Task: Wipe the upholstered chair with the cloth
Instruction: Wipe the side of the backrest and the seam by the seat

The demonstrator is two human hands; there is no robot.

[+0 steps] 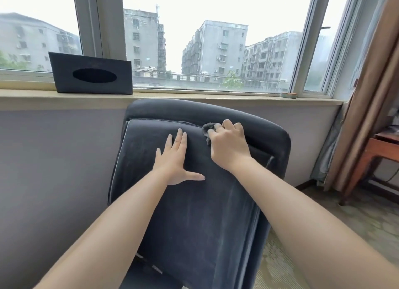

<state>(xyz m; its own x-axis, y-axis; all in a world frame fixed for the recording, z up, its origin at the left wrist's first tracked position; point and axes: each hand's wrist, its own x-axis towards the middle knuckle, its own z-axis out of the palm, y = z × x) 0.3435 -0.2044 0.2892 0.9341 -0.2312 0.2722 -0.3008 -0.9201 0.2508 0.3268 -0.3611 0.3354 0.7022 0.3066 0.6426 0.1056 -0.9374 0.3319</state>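
A dark blue-grey upholstered chair (194, 213) stands in front of me, its back against the wall under the window. My left hand (176, 159) lies flat on the cushion with straight, spread fingers. My right hand (228, 144) grips a small grey cloth (207, 130) bunched under its curled fingers. It presses the cloth against the seam near the top of the chair's cushion. Most of the cloth is hidden beneath the hand.
A dark tissue box (91, 74) stands on the windowsill (194, 94), and a small round tin (288, 95) sits at the sill's right end. A brown curtain (371, 94) and a wooden table (375, 159) are at the right. Patterned carpet (323, 213) covers the floor.
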